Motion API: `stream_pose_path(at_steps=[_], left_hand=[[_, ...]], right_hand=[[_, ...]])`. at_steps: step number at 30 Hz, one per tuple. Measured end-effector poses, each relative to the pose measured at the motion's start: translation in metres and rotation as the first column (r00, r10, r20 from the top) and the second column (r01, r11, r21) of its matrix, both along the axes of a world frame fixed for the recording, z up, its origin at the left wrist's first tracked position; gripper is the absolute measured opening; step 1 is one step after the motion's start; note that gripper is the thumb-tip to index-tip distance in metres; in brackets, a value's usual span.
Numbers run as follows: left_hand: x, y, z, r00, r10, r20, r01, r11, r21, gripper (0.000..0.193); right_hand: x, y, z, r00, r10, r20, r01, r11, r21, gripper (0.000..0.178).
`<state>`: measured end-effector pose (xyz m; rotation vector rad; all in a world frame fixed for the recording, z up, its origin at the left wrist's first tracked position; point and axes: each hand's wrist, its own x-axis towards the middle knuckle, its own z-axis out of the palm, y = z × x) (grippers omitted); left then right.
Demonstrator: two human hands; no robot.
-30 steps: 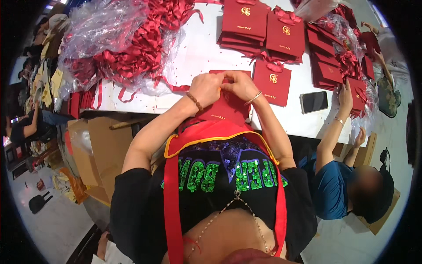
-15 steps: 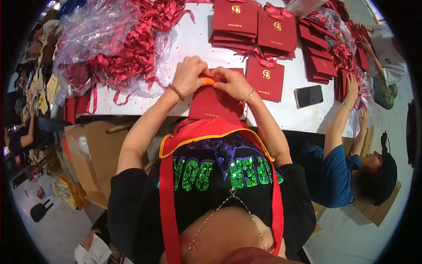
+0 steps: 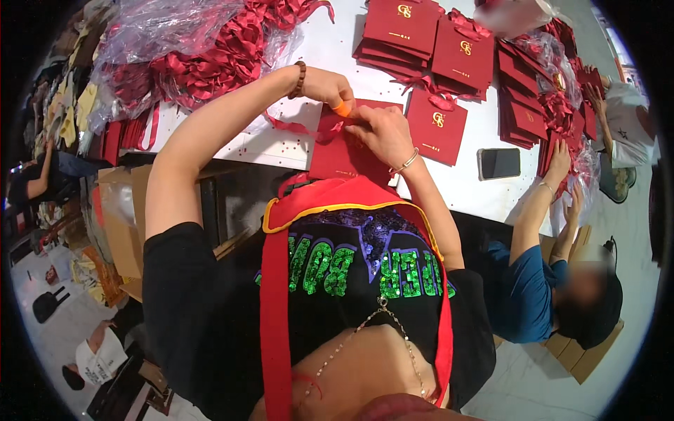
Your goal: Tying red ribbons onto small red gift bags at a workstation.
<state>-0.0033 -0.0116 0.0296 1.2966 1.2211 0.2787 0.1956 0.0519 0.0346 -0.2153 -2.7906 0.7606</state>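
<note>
A flat red paper bag [image 3: 344, 154] lies at the near edge of the white table [image 3: 456, 182], in front of me. My left hand [image 3: 330, 88], with a bead bracelet and an orange finger cot, pinches a red ribbon [image 3: 291, 128] at the bag's top edge. Pressed on the bag's upper right part, my right hand [image 3: 382, 130] wears a thin bangle and meets the left hand at the ribbon.
Stacks of red bags [image 3: 428, 38] lie at the far side, one single bag [image 3: 437, 126] beside my right hand. A clear plastic sack of red ribbons [image 3: 189, 49] is at far left. A dark phone [image 3: 499, 163] lies right. A person in blue [image 3: 540, 281] sits at right.
Both hands stay at the bag's top edge. The left arm has stretched out further from the body and a ribbon now trails left from the bag.
</note>
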Motion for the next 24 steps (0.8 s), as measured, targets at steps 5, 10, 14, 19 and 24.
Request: stream_pose_path(at_steps=[5,10,14,19,24], left_hand=[[0.008,-0.001,-0.032,0.941,0.330,0.068,-0.336,0.936,0.105,0.009],[0.016,0.000,-0.020,0.755,0.655,0.038,-0.649,0.754,-0.098,0.013],[0.019,-0.003,-0.018,0.609,0.789,0.081,-0.792,0.602,0.102,0.022],[0.023,-0.039,-0.019,0.628,0.778,0.006,-0.774,0.626,-0.094,0.054],[0.048,-0.086,-0.013,0.692,0.710,0.133,-0.715,0.646,0.267,0.074]], right_hand=[[0.002,0.006,0.003,0.986,-0.076,0.149,0.103,0.979,-0.179,0.021],[0.000,0.004,0.007,0.990,-0.004,0.138,0.056,0.927,-0.370,0.020],[-0.003,0.006,-0.001,0.967,-0.064,0.247,0.166,0.894,-0.417,0.023],[-0.004,0.007,0.003,0.955,-0.082,0.286,0.201,0.888,-0.415,0.030],[-0.004,0.010,-0.019,0.970,-0.141,0.198,0.195,0.938,-0.287,0.031]])
